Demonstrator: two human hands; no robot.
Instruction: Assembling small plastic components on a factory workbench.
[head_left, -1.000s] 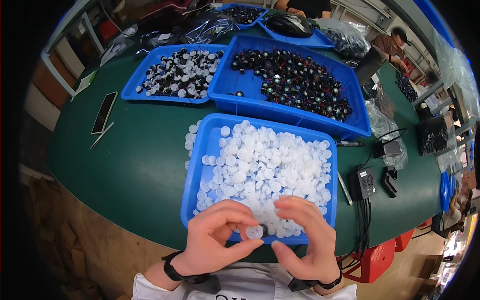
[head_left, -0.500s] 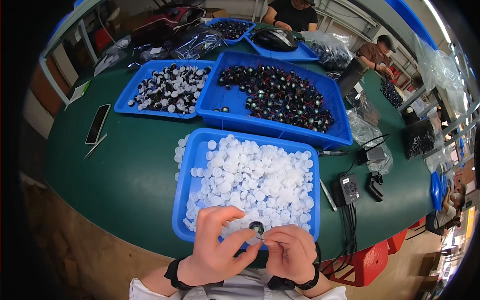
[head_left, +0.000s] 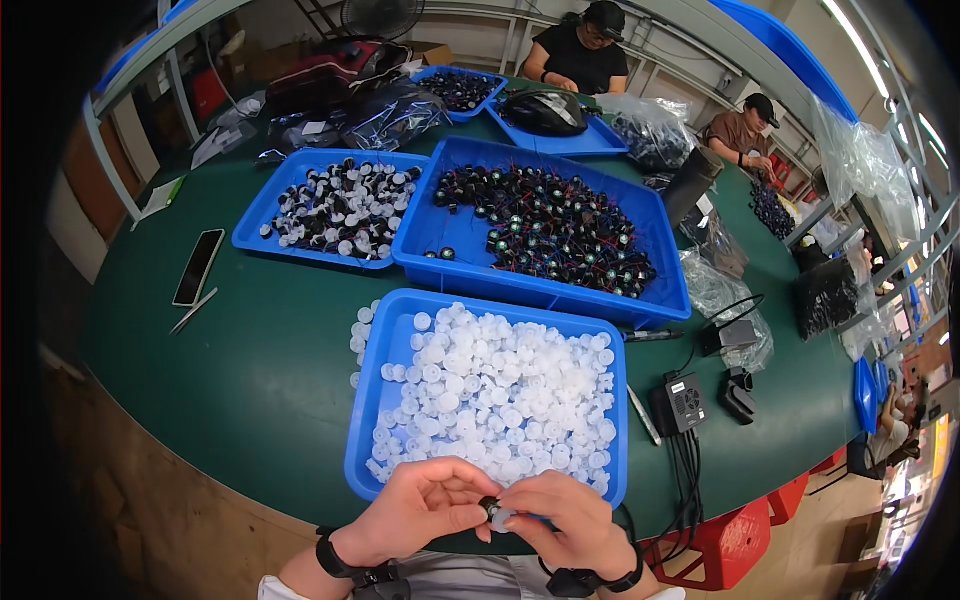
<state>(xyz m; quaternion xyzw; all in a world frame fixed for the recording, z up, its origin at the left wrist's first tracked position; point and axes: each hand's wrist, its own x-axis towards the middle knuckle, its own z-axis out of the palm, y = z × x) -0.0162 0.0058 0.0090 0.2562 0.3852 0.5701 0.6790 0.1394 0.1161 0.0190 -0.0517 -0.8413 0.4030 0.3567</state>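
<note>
My left hand (head_left: 418, 508) pinches a small black round component (head_left: 489, 504) between thumb and fingers, over the near edge of a blue tray (head_left: 358, 425). From the other side my right hand (head_left: 565, 512) closes its fingertips on a translucent white plastic cap (head_left: 502, 520) that touches the component. How far the cap sits on it is partly hidden by my fingers. The blue tray holds a heap of similar white caps (head_left: 500, 390). Several loose caps (head_left: 362, 330) lie on the table against its left side.
Behind stand a deep blue bin (head_left: 540, 290) of black wired components and a shallower tray (head_left: 300, 252) of capped ones. A phone (head_left: 198, 268) and tweezers (head_left: 194, 311) lie left; a black power box (head_left: 680, 403) with cables sits right. Two people (head_left: 580, 55) work across the green table.
My hands have drawn together and now both grip at the small component, where my left fingers were spread before. The view has tilted, so the trays appear lower.
</note>
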